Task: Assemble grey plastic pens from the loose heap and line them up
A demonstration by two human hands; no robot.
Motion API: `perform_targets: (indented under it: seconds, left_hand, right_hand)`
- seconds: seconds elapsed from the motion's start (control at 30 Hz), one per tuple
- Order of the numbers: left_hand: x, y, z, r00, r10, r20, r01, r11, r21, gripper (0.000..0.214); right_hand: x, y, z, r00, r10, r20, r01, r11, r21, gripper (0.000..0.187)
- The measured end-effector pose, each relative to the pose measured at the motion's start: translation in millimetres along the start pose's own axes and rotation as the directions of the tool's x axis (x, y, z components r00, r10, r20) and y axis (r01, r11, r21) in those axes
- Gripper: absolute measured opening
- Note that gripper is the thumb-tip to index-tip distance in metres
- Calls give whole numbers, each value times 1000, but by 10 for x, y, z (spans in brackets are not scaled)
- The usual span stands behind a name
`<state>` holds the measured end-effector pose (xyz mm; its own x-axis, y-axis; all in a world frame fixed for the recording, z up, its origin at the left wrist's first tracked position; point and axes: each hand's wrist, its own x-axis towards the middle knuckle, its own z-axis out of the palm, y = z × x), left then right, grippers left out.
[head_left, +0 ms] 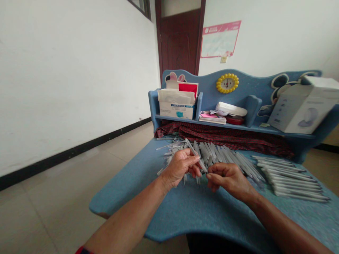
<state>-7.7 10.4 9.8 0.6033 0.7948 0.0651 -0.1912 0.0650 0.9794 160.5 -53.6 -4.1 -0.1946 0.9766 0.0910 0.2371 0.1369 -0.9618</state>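
My left hand is closed around a clear plastic pen barrel, which slants from upper left to lower right. At the barrel's lower end my right hand has thumb and forefinger pinched together; whatever is between them is too small to make out. Behind both hands lies a loose heap of pale, see-through pen barrels. To the right of my right hand, a row of pens with dark ends lies side by side on the blue desk.
A checked red cloth is bunched under the desk's shelf. On the shelf stand a mask box, a stack of papers, a red tin and a large white box. A yellow flower-shaped clock decorates the back panel.
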Motion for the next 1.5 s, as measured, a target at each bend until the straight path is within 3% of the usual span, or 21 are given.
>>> perform_targets:
  seconds: [0.37,0.77,0.9,1.07,1.2,1.4,1.5]
  left_hand:
    - [-3,-3,2,1000,9,0,-9,1000,28,18]
    - [65,-73,-17,990,15,-137,-4,997,78,19]
    - [71,-78,-16,990,14,-141,-2,996,86,19]
    - [69,-78,-11,991,13,-136,-2,997,79,19]
    - [60,-68,-9,992,33,-125,-25,997,70,19]
    - [52,-57,-4,993,40,-108,-34,998,58,20]
    - [56,-60,-4,993,42,-112,-36,998,56,19]
  right_hand:
    - [-2,-2,-15,998,-22,60,23,1000,-14,29]
    - [64,116,118,996,-2,-87,2,1000,-2,31]
    - [83,166,147,993,27,-112,-20,998,63,26]
    - [84,167,163,990,16,-140,-14,1000,16,25]
    - [65,113,163,994,12,-105,-11,1000,6,32]
    - [62,80,164,992,124,23,-125,953,274,38]
    - [73,96,165,988,145,58,-156,937,313,39]
